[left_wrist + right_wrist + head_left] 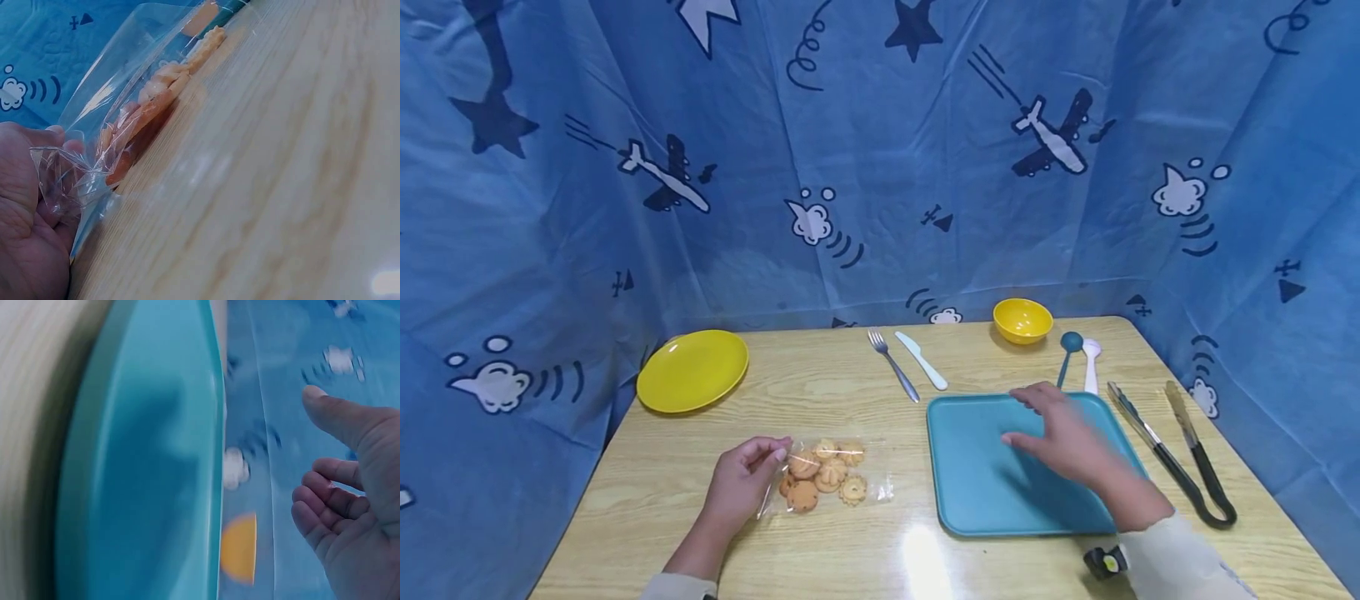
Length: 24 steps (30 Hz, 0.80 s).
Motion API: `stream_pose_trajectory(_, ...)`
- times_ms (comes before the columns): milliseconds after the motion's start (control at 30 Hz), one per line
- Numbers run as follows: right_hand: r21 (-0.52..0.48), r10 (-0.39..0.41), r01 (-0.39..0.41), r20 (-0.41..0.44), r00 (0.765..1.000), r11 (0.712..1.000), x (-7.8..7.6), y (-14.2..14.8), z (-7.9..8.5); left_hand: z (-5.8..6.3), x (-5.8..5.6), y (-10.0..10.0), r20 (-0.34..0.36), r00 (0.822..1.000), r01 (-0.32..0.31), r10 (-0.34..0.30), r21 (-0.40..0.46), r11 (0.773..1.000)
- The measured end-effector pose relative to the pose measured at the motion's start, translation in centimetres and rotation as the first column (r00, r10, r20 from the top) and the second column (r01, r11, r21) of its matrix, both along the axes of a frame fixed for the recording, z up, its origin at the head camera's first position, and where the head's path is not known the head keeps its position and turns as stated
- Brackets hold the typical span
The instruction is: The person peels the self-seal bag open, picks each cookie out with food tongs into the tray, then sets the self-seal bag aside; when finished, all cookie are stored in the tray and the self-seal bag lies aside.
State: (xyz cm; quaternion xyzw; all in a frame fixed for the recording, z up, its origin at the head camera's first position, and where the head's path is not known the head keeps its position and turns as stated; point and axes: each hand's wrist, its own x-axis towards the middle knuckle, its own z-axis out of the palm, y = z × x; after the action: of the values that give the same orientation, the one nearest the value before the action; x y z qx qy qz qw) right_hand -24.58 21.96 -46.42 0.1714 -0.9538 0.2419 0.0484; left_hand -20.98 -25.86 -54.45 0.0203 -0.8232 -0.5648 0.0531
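A clear plastic bag of cookies point(829, 475) lies flat on the table at the front, left of centre. My left hand point(747, 475) pinches the bag's left edge between thumb and fingers; in the left wrist view the crumpled film point(62, 178) bunches at the fingertips, with the cookies point(150, 103) resting beyond. My right hand point(1063, 437) hovers over the teal tray point(985, 467), fingers spread loosely and thumb apart, holding nothing. In the right wrist view that hand point(350, 494) shows bent, relaxed fingers above the tray point(150, 456).
A yellow plate point(694, 371) sits at the back left. Behind the tray are a fork point(893, 367), a light blue knife point(922, 360), a yellow bowl point(1022, 322), a teal ladle point(1070, 346) and a white spoon point(1091, 362). Black-handled tongs point(1180, 467) lie right of the tray.
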Motion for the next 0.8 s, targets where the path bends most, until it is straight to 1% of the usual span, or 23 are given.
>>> stream_pose_trajectory(100, 0.001, -0.095, 0.095, -0.006, 0.995, 0.995, 0.4, 3.5, 0.5, 0.1, -0.1, 0.1, 0.008, 1.0, 0.001, -0.001, -0.002, 1.0)
stream_pose_trajectory(167, 0.019, -0.17, 0.17, -0.001, 0.985, 0.985, 0.6, 5.9, 0.7, 0.1, -0.2, 0.2, 0.006, 1.0, 0.005, -0.005, 0.005, 1.0)
stream_pose_trajectory(267, 0.019, -0.282, 0.282, -0.007, 0.959, 0.959, 0.9, 9.5, 0.4, 0.2, -0.3, 0.4, -0.007, 1.0, 0.014, -0.014, 0.017, 1.0)
stream_pose_trajectory(300, 0.021, -0.312, 0.313, -0.022, 0.95, 0.95, 0.9, 10.6, 0.2, 0.2, -0.2, 0.4, -0.01, 1.0, 0.015, -0.015, 0.019, 1.0)
stream_pose_trajectory(367, 0.011, -0.366, 0.366, -0.037, 0.93, 0.93, 1.1, 12.7, -0.3, 0.1, -0.1, 0.4, -0.011, 1.0, 0.014, -0.014, 0.013, 1.0)
stream_pose_trajectory(433, -0.013, -0.41, 0.41, -0.033, 0.911, 0.912, 1.3, 14.4, -0.7, 0.0, 0.1, 0.4, -0.005, 1.0, 0.007, -0.007, 0.0, 1.0)
stream_pose_trajectory(567, -0.029, -0.481, 0.482, 0.023, 0.876, 0.876, 1.8, 16.6, -1.8, -0.1, 0.3, 0.3, 0.009, 1.0, 0.003, -0.003, -0.006, 1.0)
stream_pose_trajectory(700, 0.014, -0.534, 0.535, 0.089, 0.841, 0.845, 2.3, 17.6, -2.5, 0.0, 0.3, 0.3, 0.019, 1.0, 0.001, -0.001, -0.002, 1.0)
stream_pose_trajectory(800, 0.043, -0.557, 0.557, 0.122, 0.821, 0.83, 2.5, 17.9, -2.7, 0.2, 0.4, 0.3, 0.024, 1.0, -0.004, 0.004, -0.003, 1.0)
